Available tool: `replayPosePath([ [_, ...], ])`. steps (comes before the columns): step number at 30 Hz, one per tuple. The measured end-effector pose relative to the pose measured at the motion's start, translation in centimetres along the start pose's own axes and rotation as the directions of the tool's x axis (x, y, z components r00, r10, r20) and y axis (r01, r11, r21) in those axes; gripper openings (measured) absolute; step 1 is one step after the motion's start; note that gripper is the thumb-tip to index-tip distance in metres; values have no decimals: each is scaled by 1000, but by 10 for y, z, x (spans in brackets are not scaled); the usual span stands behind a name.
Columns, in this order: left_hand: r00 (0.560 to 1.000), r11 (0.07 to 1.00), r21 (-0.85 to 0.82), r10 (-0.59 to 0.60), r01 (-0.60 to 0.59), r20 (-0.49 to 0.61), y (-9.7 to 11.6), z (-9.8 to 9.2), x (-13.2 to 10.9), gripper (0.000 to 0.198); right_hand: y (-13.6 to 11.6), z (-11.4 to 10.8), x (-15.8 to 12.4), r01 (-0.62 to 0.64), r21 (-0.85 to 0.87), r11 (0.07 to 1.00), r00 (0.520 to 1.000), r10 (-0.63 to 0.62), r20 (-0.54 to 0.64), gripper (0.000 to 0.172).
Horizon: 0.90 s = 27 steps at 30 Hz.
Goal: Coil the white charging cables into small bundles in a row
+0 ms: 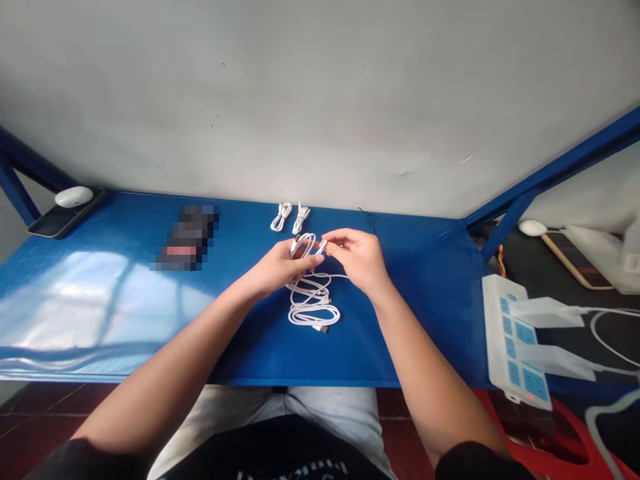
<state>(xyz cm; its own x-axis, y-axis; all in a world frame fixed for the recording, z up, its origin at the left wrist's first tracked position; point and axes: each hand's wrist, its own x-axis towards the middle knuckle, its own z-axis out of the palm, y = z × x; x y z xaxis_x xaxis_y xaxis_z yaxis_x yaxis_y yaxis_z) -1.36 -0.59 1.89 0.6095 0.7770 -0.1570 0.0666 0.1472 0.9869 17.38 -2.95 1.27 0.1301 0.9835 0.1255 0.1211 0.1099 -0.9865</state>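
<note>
My left hand point(285, 267) is closed around a looped white USB cable point(309, 244) just above the blue table. The fingertips of my right hand point(357, 253) pinch a part of the same cable, close to my left thumb. Below my hands, loosely coiled white cables point(314, 313) lie on the table, with a metal USB plug point(323, 329) showing at the near end. Beyond my hands rest two tied cable bundles, one on the left point(281, 217) and one on the right point(301, 218).
A blurred dark object point(187, 237) lies to the left on the blue table point(425, 320). At the far left, a white mouse point(74, 196) sits on a dark tray point(60, 219). On the right is a white power strip point(493, 313) with two plugged-in chargers. A wall stands behind.
</note>
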Motion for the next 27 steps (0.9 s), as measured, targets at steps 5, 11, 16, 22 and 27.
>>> replayPosePath([
  [5,980,969,216,149,-117,-135,-8,-1,5,33,-3,5,-4,61,37,997,998,-60,-15,23],
  [11,967,956,245,204,-163,-151,-9,-3,6,35,-5,11,-8,80,58,995,997,-79,-12,17],
  [16,973,974,7,225,-225,-61,-6,2,5,34,-3,10,-7,41,52,998,998,-43,41,28],
  [22,967,893,-413,84,-179,-239,1,2,7,48,-6,11,-16,-92,-69,993,932,110,346,59],
  [27,946,819,-544,-3,-185,-326,6,-3,7,57,-5,14,-21,-8,-306,952,930,119,347,30],
])
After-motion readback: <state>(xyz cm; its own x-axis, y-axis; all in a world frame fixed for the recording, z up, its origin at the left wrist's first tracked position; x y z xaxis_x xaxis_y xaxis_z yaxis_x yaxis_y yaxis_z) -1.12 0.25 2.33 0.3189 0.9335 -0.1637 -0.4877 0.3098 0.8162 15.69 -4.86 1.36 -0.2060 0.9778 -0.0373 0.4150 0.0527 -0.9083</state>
